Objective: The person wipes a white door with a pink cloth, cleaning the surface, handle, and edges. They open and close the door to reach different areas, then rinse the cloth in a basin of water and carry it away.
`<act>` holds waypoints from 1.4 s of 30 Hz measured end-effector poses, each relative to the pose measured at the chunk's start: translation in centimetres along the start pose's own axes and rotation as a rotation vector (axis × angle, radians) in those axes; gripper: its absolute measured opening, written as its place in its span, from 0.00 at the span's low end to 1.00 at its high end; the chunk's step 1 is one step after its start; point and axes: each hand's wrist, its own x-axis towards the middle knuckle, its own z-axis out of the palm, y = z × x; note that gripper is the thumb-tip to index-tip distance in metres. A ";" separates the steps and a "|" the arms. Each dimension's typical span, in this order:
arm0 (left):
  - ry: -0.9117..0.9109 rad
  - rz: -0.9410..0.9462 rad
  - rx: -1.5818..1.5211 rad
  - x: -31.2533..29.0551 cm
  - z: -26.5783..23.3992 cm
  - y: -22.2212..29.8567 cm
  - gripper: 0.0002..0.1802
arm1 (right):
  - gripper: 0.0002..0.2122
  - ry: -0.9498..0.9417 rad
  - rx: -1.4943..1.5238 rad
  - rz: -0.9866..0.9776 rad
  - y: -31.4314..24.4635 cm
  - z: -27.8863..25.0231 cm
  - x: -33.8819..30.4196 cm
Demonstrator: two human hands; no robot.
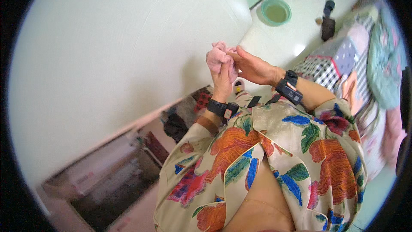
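Note:
A crumpled pink cloth (218, 56) is bunched in my left hand (221, 83), whose fingers are closed around it in front of my body. My right hand (257, 69) meets the cloth from the right, its thumb raised and apart. The right fingers reach straight toward the cloth and touch it, their tips partly hidden by its folds. Each wrist wears a black strap with a small device, the left device (231, 110) and the right device (289, 91).
A large white panel (120, 47) fills the left side. Beyond my hands, a mint-green basin (262, 15) of cloudy water stands on the pale floor. Dark shoes (328, 28) lie farther right. Checked bedding (319, 69) is heaped at right; an open pink-edged compartment (116, 184) is at lower left.

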 end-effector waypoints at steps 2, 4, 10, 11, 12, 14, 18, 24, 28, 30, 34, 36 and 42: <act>0.102 -0.077 0.070 1.5 -0.9 -0.5 0.24 | 0.31 0.053 0.173 0.030 -0.5 -2.5 -0.8; 0.182 -0.027 0.087 2.9 -0.9 0.4 0.23 | 0.28 0.074 0.248 -0.091 -0.7 -5.1 -0.8; 0.253 1.067 1.590 6.4 -0.3 14.5 0.38 | 0.12 0.493 0.235 -0.066 3.8 -8.0 0.1; 0.266 1.123 1.916 6.8 -0.5 15.6 0.38 | 0.12 0.521 0.256 -0.072 4.3 -8.2 0.3; 0.361 1.145 2.210 7.2 -0.8 16.1 0.39 | 0.12 0.525 0.276 -0.076 4.6 -8.3 0.5; 0.172 1.044 2.436 8.1 -1.9 14.8 0.41 | 0.11 0.517 0.322 -0.178 4.9 -8.5 0.8; -0.337 0.877 2.508 10.9 -4.9 11.1 0.33 | 0.10 0.514 0.500 -0.220 5.5 -8.9 -0.1; -1.380 0.453 2.503 16.4 -9.4 3.6 0.24 | 0.08 0.872 0.778 -0.408 10.7 -11.4 -5.1; -1.612 0.472 2.762 22.5 -5.8 0.9 0.24 | 0.08 0.974 0.934 -0.506 13.3 -12.4 -7.3; -1.413 0.972 2.708 26.2 -1.2 1.1 0.25 | 0.08 0.965 0.962 -0.576 13.6 -12.4 -7.9; -0.934 1.270 2.478 33.8 9.4 -0.7 0.25 | 0.08 0.897 1.010 -0.706 13.1 -11.6 -8.8; -0.804 1.151 2.448 34.2 10.7 -2.6 0.28 | 0.09 0.866 1.058 -0.714 13.0 -11.1 -8.9; -1.448 0.933 2.769 25.2 -1.6 -9.3 0.21 | 0.09 0.784 1.163 -0.800 14.9 -10.8 -9.2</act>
